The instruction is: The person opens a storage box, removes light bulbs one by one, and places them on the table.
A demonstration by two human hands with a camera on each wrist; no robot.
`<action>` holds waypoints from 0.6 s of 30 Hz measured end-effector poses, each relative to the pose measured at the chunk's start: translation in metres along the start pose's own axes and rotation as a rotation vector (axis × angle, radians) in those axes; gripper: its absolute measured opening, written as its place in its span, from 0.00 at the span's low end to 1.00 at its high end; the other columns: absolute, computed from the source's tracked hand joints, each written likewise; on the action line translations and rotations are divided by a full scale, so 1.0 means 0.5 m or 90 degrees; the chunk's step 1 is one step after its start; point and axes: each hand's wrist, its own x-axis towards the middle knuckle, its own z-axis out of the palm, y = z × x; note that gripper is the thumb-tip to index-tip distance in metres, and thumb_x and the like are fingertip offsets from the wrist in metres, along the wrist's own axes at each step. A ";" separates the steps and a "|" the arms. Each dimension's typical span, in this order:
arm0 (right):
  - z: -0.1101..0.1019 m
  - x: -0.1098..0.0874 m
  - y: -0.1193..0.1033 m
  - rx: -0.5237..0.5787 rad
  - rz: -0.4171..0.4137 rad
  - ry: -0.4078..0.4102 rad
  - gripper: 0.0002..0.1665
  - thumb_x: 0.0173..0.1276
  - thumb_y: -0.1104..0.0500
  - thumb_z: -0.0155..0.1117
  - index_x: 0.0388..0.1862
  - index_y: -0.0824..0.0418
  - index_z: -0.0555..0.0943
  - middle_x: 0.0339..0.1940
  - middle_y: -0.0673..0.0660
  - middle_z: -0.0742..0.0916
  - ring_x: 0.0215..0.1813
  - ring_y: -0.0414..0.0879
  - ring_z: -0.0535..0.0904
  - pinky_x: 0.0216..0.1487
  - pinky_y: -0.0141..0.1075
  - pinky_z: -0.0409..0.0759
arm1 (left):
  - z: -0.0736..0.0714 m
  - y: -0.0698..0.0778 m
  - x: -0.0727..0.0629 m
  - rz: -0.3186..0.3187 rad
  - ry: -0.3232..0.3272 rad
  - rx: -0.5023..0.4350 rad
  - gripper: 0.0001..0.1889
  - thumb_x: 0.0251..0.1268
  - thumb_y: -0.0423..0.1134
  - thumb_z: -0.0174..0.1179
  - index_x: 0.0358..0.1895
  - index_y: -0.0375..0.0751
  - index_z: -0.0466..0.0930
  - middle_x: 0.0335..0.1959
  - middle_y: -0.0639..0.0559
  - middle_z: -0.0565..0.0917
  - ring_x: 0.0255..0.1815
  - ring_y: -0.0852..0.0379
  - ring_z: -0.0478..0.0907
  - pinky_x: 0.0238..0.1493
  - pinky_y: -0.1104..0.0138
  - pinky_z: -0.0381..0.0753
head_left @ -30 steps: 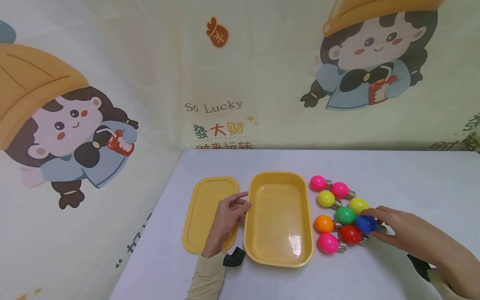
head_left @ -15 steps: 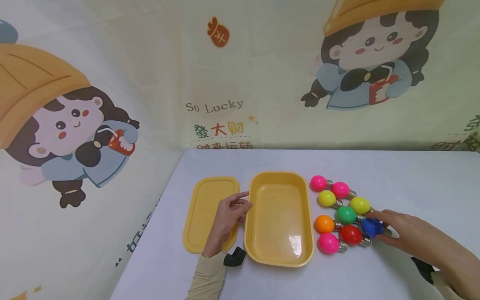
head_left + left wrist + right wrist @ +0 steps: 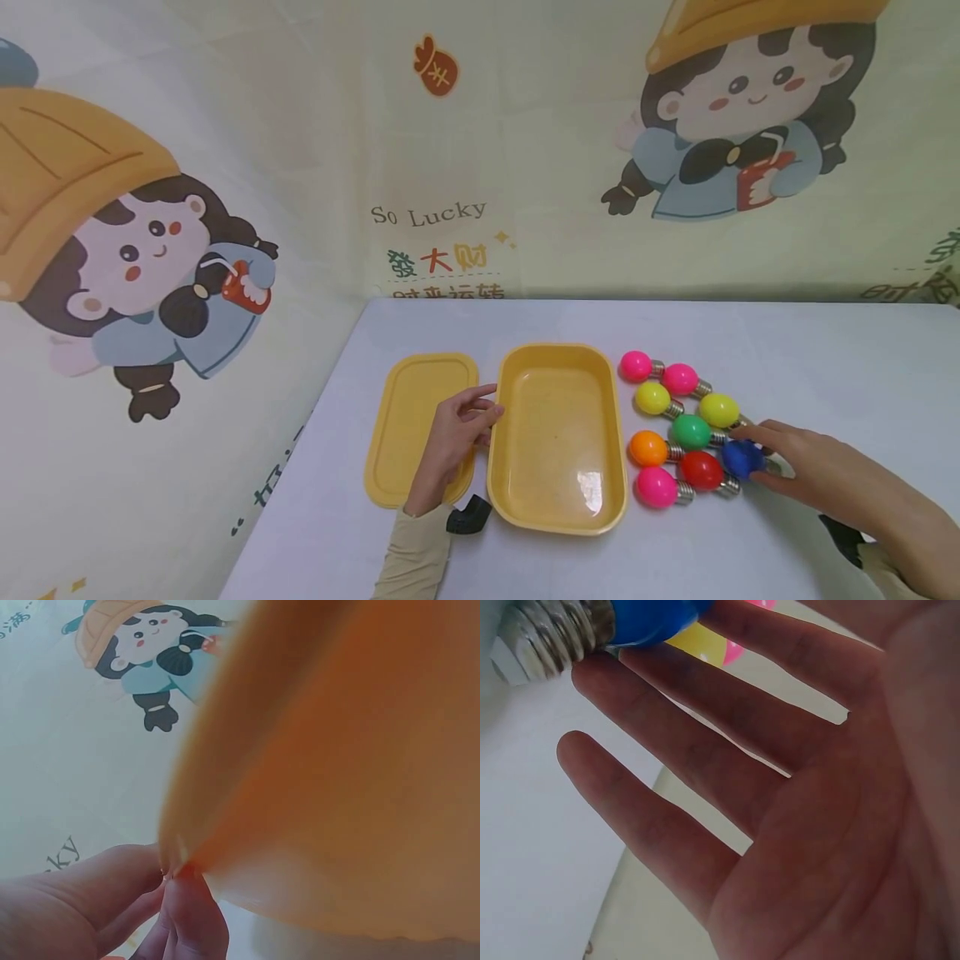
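Note:
Blue light bulb [image 3: 742, 460] with a silver screw base lies at the right of a group of coloured bulbs. My right hand [image 3: 813, 462] pinches it between thumb and fingertips; in the right wrist view the other fingers stretch out beneath its metal base [image 3: 551, 637]. Around it lie a green bulb [image 3: 690, 432], a red bulb [image 3: 701, 471] and a yellow bulb [image 3: 718, 410]. A yellow plastic box [image 3: 555, 521], open at the top with nothing inside, stands left of the bulbs. With thumb and fingers, my left hand [image 3: 459, 429] pinches the box's left rim [image 3: 176, 847].
A flat yellow lid [image 3: 408, 400] lies left of the box, partly under my left forearm. Nearer the box are an orange bulb [image 3: 647, 448] and several pink and yellow bulbs. A printed cloth [image 3: 555, 208] hangs behind the white table [image 3: 847, 358].
My right hand has shifted slightly right and toward me, drawing the blue bulb a little away from the green and red ones. The left hand and box have stayed put.

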 end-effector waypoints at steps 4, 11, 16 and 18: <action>-0.004 0.000 0.000 0.005 -0.002 0.007 0.33 0.52 0.49 0.78 0.57 0.57 0.80 0.49 0.64 0.85 0.49 0.64 0.81 0.41 0.59 0.84 | 0.001 0.000 0.000 0.001 0.001 0.007 0.24 0.64 0.36 0.67 0.63 0.37 0.78 0.41 0.42 0.81 0.27 0.59 0.78 0.26 0.72 0.82; -0.017 0.001 -0.012 0.005 -0.018 0.043 0.30 0.56 0.47 0.76 0.55 0.57 0.81 0.49 0.60 0.85 0.50 0.62 0.81 0.44 0.58 0.84 | 0.003 -0.001 0.000 0.007 0.023 0.032 0.22 0.64 0.38 0.68 0.61 0.38 0.79 0.41 0.42 0.81 0.27 0.59 0.79 0.27 0.71 0.83; -0.023 -0.004 -0.025 -0.001 -0.040 0.080 0.31 0.56 0.47 0.76 0.56 0.59 0.80 0.50 0.63 0.83 0.50 0.61 0.82 0.43 0.55 0.85 | 0.003 -0.004 0.003 0.058 0.059 0.098 0.21 0.63 0.39 0.69 0.58 0.41 0.82 0.41 0.43 0.83 0.30 0.58 0.81 0.29 0.66 0.85; -0.025 -0.006 -0.032 -0.003 -0.053 0.105 0.32 0.57 0.48 0.76 0.57 0.60 0.79 0.51 0.64 0.83 0.51 0.62 0.81 0.42 0.54 0.86 | 0.002 -0.005 0.005 0.088 0.080 0.138 0.21 0.62 0.41 0.70 0.57 0.42 0.83 0.41 0.44 0.84 0.33 0.56 0.82 0.30 0.65 0.86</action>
